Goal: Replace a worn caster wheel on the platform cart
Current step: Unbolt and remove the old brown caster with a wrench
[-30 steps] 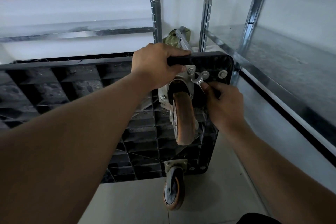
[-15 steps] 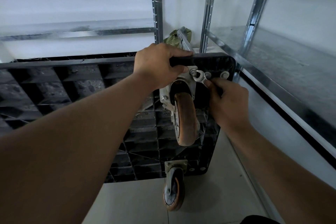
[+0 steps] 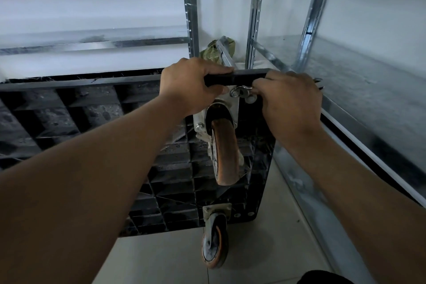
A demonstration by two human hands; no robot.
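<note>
Brace with the left hand [image 3: 191,85], curled tight over the upper rim of the platform cart [image 3: 92,122], tipped on its side on the floor [image 3: 265,249] beside metal shelving [image 3: 368,104]. Work with the right hand [image 3: 290,99], closed round the wrench [image 3: 242,87], with the tool's head right at the top bolts [image 3: 234,93] of the mounting plate [image 3: 232,108]; hard to tell whether fully seated. Push the wrench square onto the nut before pulling, to avoid slipping and rounding the flats. Turn in short, steady arcs, given the rim close above. Mind the worn caster wheel [image 3: 224,152], hanging from that plate high on the ribbed underside, above the second caster [image 3: 214,246]. Support it on loosening the last bolt, to prevent a fall.
</note>
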